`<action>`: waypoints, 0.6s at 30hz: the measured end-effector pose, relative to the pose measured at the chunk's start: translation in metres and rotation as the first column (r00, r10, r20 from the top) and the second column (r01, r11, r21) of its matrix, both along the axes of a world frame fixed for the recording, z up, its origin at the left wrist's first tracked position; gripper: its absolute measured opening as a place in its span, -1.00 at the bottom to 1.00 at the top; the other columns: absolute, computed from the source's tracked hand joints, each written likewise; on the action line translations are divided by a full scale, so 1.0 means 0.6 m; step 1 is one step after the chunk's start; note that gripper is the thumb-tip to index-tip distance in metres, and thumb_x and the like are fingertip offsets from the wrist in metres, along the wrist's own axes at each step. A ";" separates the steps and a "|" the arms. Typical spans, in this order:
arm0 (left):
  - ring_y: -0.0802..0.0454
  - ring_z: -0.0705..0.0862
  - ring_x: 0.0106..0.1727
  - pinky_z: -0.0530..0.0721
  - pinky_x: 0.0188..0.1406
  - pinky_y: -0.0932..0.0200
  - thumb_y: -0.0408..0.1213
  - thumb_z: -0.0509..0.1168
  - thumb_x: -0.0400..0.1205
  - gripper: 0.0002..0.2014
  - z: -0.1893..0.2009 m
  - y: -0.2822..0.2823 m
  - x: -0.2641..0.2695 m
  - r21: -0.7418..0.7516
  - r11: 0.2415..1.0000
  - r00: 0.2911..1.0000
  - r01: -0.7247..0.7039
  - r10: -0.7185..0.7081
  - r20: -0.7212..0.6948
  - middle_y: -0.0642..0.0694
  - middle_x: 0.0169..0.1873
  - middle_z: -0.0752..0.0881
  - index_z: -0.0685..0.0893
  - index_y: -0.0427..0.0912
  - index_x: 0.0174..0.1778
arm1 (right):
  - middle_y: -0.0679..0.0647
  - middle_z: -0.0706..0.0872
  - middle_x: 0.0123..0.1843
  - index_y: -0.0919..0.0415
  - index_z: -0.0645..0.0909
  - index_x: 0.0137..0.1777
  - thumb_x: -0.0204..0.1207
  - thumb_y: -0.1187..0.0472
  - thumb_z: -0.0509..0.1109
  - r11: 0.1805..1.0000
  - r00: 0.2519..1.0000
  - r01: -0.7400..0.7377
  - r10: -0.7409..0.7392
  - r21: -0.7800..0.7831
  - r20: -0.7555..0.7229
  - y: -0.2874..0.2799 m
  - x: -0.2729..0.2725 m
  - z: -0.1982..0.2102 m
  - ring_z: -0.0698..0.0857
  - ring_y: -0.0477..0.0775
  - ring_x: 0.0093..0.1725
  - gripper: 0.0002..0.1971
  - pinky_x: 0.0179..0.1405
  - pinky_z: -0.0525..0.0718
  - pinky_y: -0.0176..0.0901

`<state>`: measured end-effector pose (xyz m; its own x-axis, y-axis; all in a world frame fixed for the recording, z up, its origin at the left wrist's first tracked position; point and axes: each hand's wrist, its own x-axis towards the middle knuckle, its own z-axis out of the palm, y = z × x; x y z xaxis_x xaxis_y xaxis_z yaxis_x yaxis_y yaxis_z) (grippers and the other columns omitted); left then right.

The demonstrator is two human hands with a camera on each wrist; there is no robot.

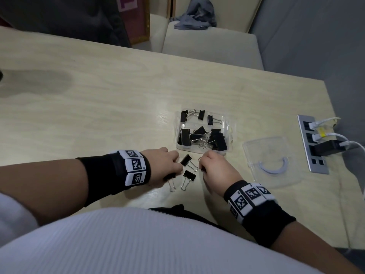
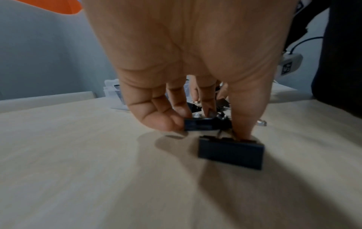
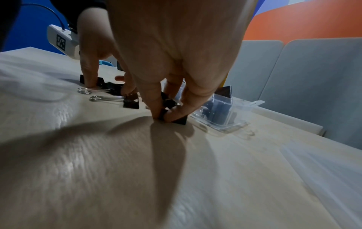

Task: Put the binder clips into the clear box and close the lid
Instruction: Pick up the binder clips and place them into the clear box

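I am mid-gathering: my right hand (image 3: 172, 86) pinches a binder clip (image 3: 176, 120) on the table (image 1: 98, 107), just before the clear box (image 1: 226, 123); my left hand (image 2: 188, 69) pinches another clip (image 2: 203, 124). Two loose clips (image 1: 188, 176) lie between. Next, I judge, I lift both into the box; the lid (image 1: 270, 157) waits alongside.

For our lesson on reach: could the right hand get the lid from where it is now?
Probably yes. The lid lies alone on the table, right of the right hand, with bare tabletop between them. But that hand already pinches a clip, so it would likely need to drop it first.
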<state>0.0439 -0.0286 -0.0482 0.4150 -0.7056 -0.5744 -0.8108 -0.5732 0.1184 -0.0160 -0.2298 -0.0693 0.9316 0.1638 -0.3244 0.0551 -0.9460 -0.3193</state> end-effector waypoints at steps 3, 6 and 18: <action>-0.12 0.56 0.06 0.72 -0.07 -0.11 -0.13 0.37 0.46 -0.52 0.002 -0.003 0.006 0.016 1.000 0.999 -0.022 0.022 -0.029 -0.04 0.15 0.50 0.42 0.16 0.29 | 0.07 0.57 0.13 0.19 0.63 -0.03 0.44 0.49 0.24 1.000 1.000 0.005 -0.005 0.010 -0.030 0.001 0.002 0.009 0.53 0.08 0.17 -0.75 0.09 0.58 -0.17; -0.11 0.62 0.04 0.72 -0.10 -0.09 -0.06 0.41 0.43 -0.50 0.007 -0.008 0.017 0.003 0.998 0.997 -0.058 0.058 -0.056 -0.01 0.11 0.53 0.42 0.14 0.27 | 0.06 0.58 0.14 0.18 0.67 -0.04 0.47 0.42 0.30 0.997 0.999 0.031 -0.030 0.071 -0.022 0.003 0.007 0.029 0.59 0.07 0.14 -0.81 0.09 0.56 -0.21; 0.06 0.61 -0.22 0.51 -0.27 0.16 -0.03 0.41 0.51 -0.63 0.071 -0.059 0.123 -0.385 0.804 0.883 -0.452 0.463 -0.070 0.08 -0.22 0.68 0.56 -0.02 0.18 | 0.02 0.79 0.01 -0.02 0.72 -0.19 0.39 0.30 0.57 0.634 0.833 0.497 -0.540 0.593 -0.121 -0.037 0.099 0.126 0.75 0.03 0.02 -0.83 -0.03 0.71 -0.26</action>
